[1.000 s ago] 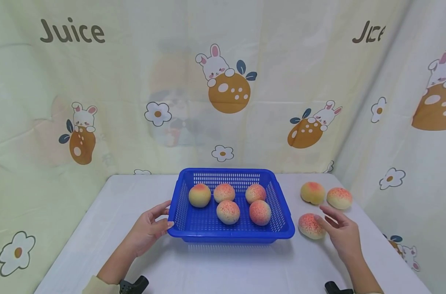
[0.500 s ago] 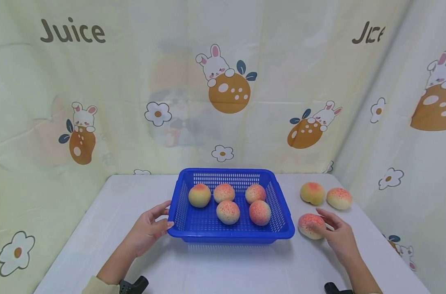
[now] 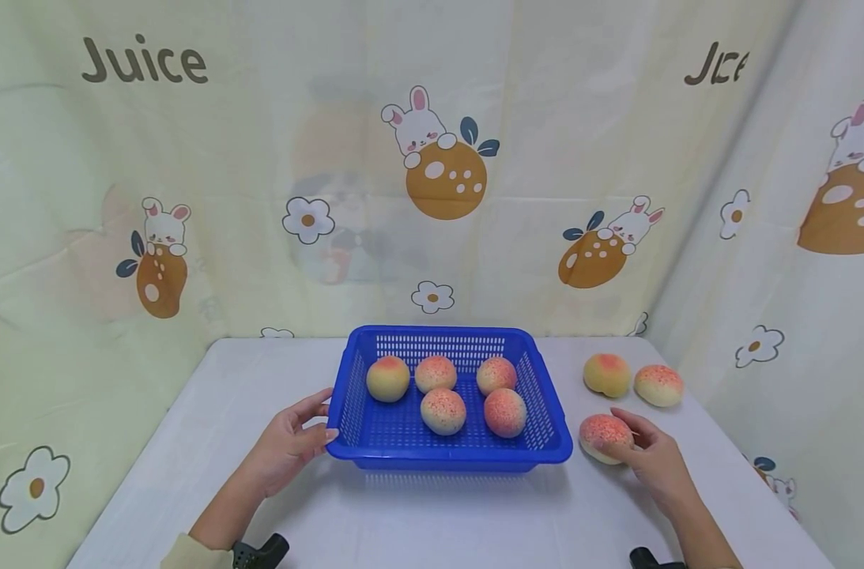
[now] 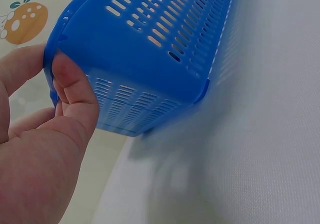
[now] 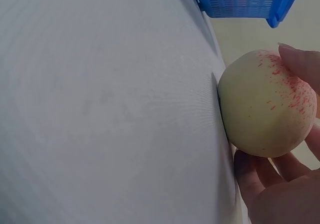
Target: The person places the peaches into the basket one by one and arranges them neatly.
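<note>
My left hand [image 3: 284, 449] pinches the left rim of a blue plastic basket [image 3: 449, 457]. In the left wrist view, the thumb lies on the outside of the basket wall [image 4: 115, 54] and the other fingers reach over the rim. My right hand [image 3: 659, 465] holds a peach [image 3: 604, 433] that sits on the table just right of the basket. Seen from the right wrist, this pale, red-speckled peach [image 5: 265, 107] has the thumb on one side and the fingers curled against the other. Several peaches, one being a yellowish peach [image 3: 387, 379], lie inside the basket.
Behind my right hand are a yellow peach [image 3: 607, 374] and a red-speckled peach [image 3: 659, 385], close together near the table's right edge. A white cloth covers the table [image 3: 446, 521]. A printed curtain [image 3: 275, 158] hangs along the back and sides.
My right hand has shifted slightly left and closed its fingers round the nearest peach, which stays in place. The left hand and the basket have not moved.
</note>
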A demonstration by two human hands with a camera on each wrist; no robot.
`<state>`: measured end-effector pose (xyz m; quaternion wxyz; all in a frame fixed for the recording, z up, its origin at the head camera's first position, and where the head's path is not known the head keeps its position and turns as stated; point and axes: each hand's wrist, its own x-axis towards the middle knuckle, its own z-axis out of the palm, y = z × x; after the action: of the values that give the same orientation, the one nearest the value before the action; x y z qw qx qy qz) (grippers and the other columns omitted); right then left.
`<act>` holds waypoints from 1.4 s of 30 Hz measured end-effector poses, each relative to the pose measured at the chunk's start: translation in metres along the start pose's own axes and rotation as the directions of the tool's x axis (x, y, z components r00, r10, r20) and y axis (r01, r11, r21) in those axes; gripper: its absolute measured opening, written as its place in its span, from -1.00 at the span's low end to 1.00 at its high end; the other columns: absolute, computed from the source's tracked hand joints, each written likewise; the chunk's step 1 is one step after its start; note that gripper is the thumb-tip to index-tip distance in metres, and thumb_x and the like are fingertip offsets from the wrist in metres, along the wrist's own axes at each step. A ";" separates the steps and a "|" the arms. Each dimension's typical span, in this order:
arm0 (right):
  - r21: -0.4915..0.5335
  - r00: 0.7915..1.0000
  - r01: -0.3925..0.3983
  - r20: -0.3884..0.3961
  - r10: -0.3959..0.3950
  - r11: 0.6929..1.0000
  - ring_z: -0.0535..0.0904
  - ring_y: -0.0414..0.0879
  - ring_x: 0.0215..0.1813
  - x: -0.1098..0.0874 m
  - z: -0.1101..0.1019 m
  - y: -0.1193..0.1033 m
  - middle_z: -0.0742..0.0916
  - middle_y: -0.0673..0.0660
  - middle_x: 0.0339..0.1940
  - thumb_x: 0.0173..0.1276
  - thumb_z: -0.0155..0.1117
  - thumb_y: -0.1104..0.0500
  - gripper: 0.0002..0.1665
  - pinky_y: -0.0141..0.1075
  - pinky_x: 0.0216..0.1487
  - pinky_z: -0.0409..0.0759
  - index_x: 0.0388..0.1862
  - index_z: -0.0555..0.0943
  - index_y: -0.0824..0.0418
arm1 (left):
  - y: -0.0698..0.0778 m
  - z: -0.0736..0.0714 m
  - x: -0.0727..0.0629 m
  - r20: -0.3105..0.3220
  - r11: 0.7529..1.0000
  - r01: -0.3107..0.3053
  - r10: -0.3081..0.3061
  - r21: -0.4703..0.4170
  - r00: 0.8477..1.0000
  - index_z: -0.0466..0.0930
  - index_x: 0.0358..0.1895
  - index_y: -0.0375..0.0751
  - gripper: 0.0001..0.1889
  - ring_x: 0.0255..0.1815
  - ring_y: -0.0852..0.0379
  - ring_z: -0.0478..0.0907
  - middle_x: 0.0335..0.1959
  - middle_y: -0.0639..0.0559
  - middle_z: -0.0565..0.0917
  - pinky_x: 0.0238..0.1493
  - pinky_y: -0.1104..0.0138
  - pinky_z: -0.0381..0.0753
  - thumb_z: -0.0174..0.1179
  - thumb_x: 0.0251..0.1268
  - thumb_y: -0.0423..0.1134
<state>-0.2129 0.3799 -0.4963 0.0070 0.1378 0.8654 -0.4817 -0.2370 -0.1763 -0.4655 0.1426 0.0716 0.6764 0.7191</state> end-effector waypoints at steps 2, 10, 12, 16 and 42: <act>-0.004 1.000 0.006 0.003 -0.006 1.000 0.39 0.05 0.31 0.000 0.000 0.000 0.40 0.32 0.55 0.28 0.49 -0.21 0.09 -0.41 -0.09 0.52 0.64 0.21 0.12 | 0.000 0.000 0.000 0.002 1.000 -0.001 0.001 0.000 1.000 0.14 0.62 -0.15 -0.21 -0.01 0.09 0.65 0.27 -0.25 0.35 0.06 0.37 0.71 0.30 0.39 -0.39; 0.005 1.000 0.006 0.006 -0.006 1.000 0.34 0.13 0.46 -0.001 0.001 -0.003 0.37 0.34 0.58 0.28 0.48 -0.21 0.10 -0.61 -0.08 0.44 0.64 0.21 0.16 | -0.001 -0.001 0.000 0.002 1.000 -0.004 0.004 0.006 1.000 0.14 0.62 -0.14 -0.21 0.03 0.05 0.65 0.29 -0.27 0.35 0.08 0.35 0.71 0.30 0.38 -0.38; 0.006 1.000 0.000 0.002 0.000 1.000 0.34 0.15 0.46 -0.002 0.001 -0.004 0.37 0.35 0.58 0.28 0.48 -0.21 0.10 -0.59 -0.08 0.44 0.63 0.21 0.17 | -0.001 0.000 0.000 0.000 1.000 -0.004 0.004 0.009 1.000 0.14 0.62 -0.13 -0.20 0.04 0.04 0.65 0.30 -0.27 0.35 0.09 0.34 0.71 0.31 0.38 -0.37; 0.005 1.000 -0.010 -0.012 0.010 1.000 0.35 0.14 0.42 -0.004 0.001 -0.003 0.38 0.33 0.57 0.28 0.49 -0.20 0.08 -0.55 -0.07 0.48 0.62 0.24 0.16 | -0.001 0.000 0.000 -0.003 1.000 0.000 0.000 0.009 1.000 0.15 0.62 -0.13 -0.20 0.04 0.04 0.66 0.29 -0.27 0.35 0.09 0.34 0.71 0.32 0.37 -0.37; 0.012 0.999 0.010 -0.049 -0.009 1.000 0.40 0.09 0.40 -0.024 -0.005 -0.021 0.43 0.23 0.55 0.13 0.57 -0.28 0.16 -0.44 -0.04 0.53 0.61 0.28 0.06 | 0.001 0.000 0.000 -0.017 1.000 0.009 -0.008 0.024 1.000 0.16 0.62 -0.10 -0.20 0.06 0.02 0.66 0.30 -0.26 0.34 0.10 0.33 0.71 0.32 0.37 -0.34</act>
<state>-0.1946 0.3679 -0.4727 -0.0175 0.1456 0.8629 -0.4836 -0.2366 -0.1762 -0.4647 0.1390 0.0645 0.6864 0.7109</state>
